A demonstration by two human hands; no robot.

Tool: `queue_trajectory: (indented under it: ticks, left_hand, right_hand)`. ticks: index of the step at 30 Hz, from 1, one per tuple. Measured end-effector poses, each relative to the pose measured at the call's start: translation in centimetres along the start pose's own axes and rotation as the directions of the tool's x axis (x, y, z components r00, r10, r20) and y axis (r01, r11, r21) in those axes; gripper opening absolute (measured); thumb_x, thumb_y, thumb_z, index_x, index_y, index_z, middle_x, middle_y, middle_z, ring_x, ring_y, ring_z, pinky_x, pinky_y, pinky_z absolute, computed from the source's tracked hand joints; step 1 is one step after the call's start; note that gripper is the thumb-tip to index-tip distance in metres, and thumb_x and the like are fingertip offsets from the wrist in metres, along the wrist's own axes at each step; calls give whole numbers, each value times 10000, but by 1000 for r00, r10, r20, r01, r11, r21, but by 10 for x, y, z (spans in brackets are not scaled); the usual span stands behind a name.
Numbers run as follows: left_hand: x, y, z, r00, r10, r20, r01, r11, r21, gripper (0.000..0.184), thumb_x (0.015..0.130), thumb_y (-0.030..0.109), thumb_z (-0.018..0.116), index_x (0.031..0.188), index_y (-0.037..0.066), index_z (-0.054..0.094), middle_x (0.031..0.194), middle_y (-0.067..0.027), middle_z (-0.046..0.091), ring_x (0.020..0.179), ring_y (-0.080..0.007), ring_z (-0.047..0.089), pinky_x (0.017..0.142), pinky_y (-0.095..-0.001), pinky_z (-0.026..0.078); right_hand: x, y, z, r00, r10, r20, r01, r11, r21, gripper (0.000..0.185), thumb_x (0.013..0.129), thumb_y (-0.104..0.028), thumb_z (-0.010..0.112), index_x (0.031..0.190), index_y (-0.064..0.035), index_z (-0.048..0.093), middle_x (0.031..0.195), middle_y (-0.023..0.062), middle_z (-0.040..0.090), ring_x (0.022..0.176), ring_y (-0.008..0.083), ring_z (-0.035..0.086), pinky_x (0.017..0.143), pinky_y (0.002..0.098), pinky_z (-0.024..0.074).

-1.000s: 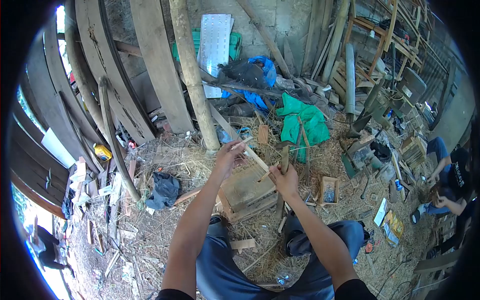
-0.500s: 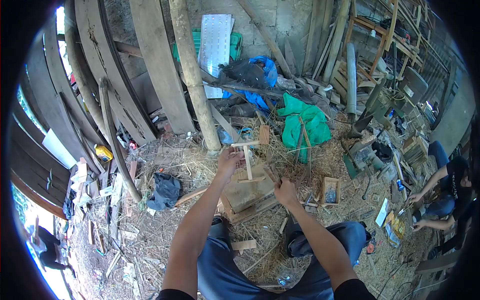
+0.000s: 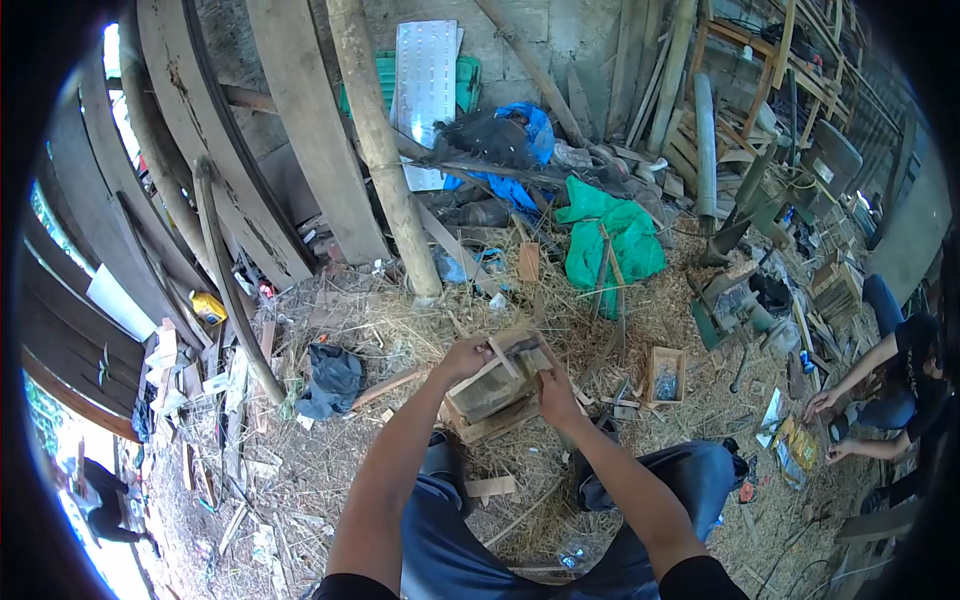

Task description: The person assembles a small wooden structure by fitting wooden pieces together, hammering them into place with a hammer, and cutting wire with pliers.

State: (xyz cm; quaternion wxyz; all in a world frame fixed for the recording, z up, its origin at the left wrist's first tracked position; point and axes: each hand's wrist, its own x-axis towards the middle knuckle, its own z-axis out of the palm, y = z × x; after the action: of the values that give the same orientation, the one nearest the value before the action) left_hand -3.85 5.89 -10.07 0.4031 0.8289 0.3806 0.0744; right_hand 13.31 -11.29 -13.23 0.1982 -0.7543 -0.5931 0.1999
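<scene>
My left hand (image 3: 466, 359) is closed on a small frame of thin pale wood strips (image 3: 502, 358), tilted over a low wooden block (image 3: 490, 395) between my feet. My right hand (image 3: 557, 392) is closed at the block's right side; what lies in its fingers is hard to make out. A dark piece (image 3: 522, 346) shows above the block, just left of the right hand's fingers. Part of the frame blends into the block behind it.
A small wooden box (image 3: 665, 377) with bits of metal stands to the right. Black plastic (image 3: 332, 382) lies left, a green sack (image 3: 612, 235) ahead. A bamboo post (image 3: 385, 150) rises in front. A co-worker's hands (image 3: 828, 425) are at far right. Straw and wood scraps cover the ground.
The wood frame has come down and tilted from upright, with my left hand lower. My right hand has moved slightly left and down, closer to the block.
</scene>
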Motion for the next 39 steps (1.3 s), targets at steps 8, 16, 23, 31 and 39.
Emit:
queue_trajectory:
  ticks: [8, 16, 23, 31, 39]
  left_hand:
    - [29, -28, 52, 986, 39, -164, 18, 943, 332, 513, 736, 222, 674, 1188, 27, 530, 1071, -227, 610, 1041, -371, 579, 880, -426, 459]
    - [26, 67, 47, 948, 132, -291, 13, 893, 450, 494, 738, 124, 636, 1198, 20, 492, 1279, -243, 459, 1143, -425, 477, 933, -462, 427]
    - [13, 141, 61, 762, 531, 371, -589, 806, 55, 313, 838, 135, 593, 1125, 10, 595, 994, -161, 664, 900, -295, 644, 822, -368, 495]
    - [36, 257, 156, 700, 340, 628, -306, 937, -166, 291, 877, 159, 577, 1130, 16, 590, 985, -103, 655, 889, -185, 620, 780, -336, 498]
    - [97, 436, 342, 423, 501, 755, -841, 526, 123, 205, 848, 173, 561, 966, 8, 593, 921, -190, 642, 872, -328, 628, 756, -415, 489]
  right_hand:
    - [-17, -34, -53, 992, 128, 1, -127, 989, 77, 418, 835, -40, 542, 1243, -23, 454, 1242, 240, 423, 1108, 423, 480, 890, 459, 443]
    - [-69, -31, -163, 959, 164, -232, -121, 974, 190, 324, 843, -94, 575, 1155, -20, 523, 1074, 208, 579, 965, 327, 609, 815, 407, 500]
    - [-152, -12, -250, 775, 308, -552, 0, 873, 488, 227, 844, -107, 580, 1037, 12, 574, 840, 106, 612, 767, 204, 637, 696, 326, 486]
    - [-241, 106, -295, 628, 553, -547, 11, 697, 717, 237, 889, -111, 549, 1106, -18, 563, 866, 89, 618, 658, 137, 617, 574, 302, 499]
    - [-325, 344, -285, 450, 676, -583, -323, 733, 599, 312, 870, -187, 586, 1158, -71, 560, 863, 141, 666, 755, 252, 669, 643, 358, 518]
